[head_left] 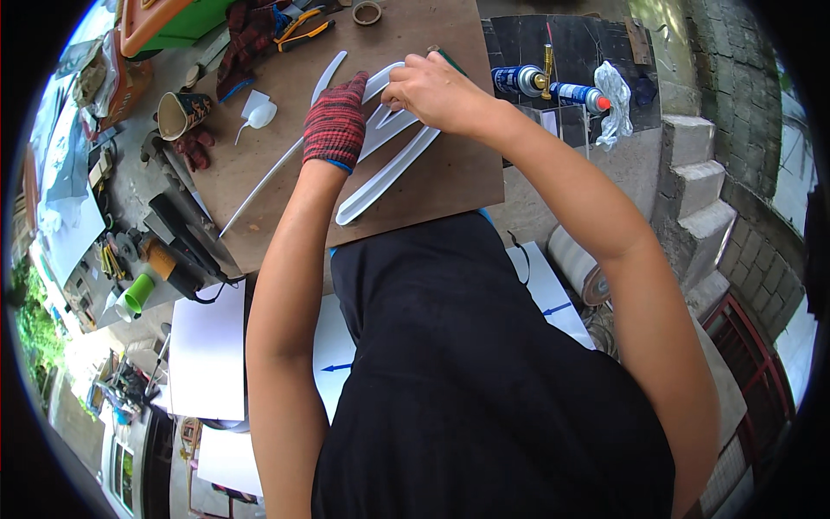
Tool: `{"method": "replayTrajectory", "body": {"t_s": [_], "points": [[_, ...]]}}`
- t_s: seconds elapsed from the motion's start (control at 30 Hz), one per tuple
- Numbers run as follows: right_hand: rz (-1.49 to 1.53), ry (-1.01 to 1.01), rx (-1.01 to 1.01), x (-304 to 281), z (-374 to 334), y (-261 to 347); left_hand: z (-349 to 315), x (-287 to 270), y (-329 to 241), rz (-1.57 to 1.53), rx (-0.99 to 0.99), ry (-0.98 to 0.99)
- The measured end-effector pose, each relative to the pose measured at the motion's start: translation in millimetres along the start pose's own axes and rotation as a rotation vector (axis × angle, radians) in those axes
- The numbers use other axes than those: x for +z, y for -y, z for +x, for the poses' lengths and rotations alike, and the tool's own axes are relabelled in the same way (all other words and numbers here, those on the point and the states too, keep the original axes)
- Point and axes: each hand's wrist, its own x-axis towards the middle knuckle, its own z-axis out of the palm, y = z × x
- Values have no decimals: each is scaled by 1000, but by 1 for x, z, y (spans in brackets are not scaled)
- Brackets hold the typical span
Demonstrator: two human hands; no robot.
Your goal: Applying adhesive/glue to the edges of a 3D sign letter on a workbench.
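At the top centre of the frame, several white curved strips lie on a brown board, between and under the two hands. The nearest one, with raised edges, sweeps from below the right hand down toward the board's front edge. A long thin white strip slants from beside the glove to the lower-left part of the board.

The left hand, in a red-and-black knit glove, lies palm down across the white pieces, fingers pointing up the frame; its palm is hidden, so I cannot tell whether it grips or only presses. The bare right hand comes in from the right, its fingers bent and drawn together in a pinch on the white curved strips, with hardly any gap between the tips.

Toward the upper left of the frame are orange-handled pliers, a small white plastic container, a patterned paper cup lying tipped, and a green-and-orange bin. A tape roll sits at the top edge. At the upper right are two blue spray cans, near crumpled silvery wrapping, with concrete steps beyond.
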Motion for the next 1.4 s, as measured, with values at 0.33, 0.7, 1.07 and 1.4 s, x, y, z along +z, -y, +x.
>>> {"method": "replayTrajectory", "body": {"t_s": [0.33, 0.7, 1.07, 1.4], "points": [[-28, 5, -56, -2, 3, 8, 0, 6, 3, -27, 11, -9], [-32, 63, -90, 3, 9, 9, 2, 8, 1, -50, 48, -82], [-46, 119, -108, 1, 15, 8, 4, 6, 2, -41, 16, -22], [75, 43, -20, -31, 4, 7, 0, 0, -4, -32, 0, 9]]}}
